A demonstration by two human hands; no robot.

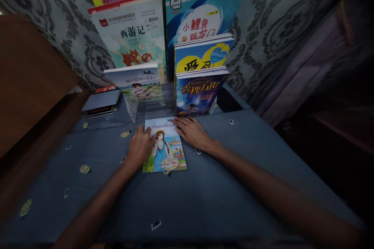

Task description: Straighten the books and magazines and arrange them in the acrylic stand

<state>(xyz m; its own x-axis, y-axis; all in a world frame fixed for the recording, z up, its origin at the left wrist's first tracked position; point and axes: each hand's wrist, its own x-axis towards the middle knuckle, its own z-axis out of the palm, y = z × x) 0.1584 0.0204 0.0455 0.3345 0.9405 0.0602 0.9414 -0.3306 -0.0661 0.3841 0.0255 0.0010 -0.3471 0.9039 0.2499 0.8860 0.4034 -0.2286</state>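
A thin paperback book (168, 149) with a drawn girl in blue overalls on its cover lies face up on the cloth-covered table. At its left edge is my left hand (142, 146), thumb over the cover and fingers bent at the side, closed on the book. My right hand (193, 134) rests flat at the upper right corner, its fingers stretched out and touching the cover. Just behind stand a dark blue book (198, 93) on the right and a landscape-covered book (140, 85) on the left, held upright in a clear stand (130, 107).
Taller books rise behind: a white and green one (131, 33), a teal one (201, 11) and a yellow-covered one (184, 60). A grey-covered notebook (101, 100) lies at left, a black flat object (228, 100) at right. A patterned curtain (58, 19) hangs behind; wooden furniture (32, 81) borders the left.
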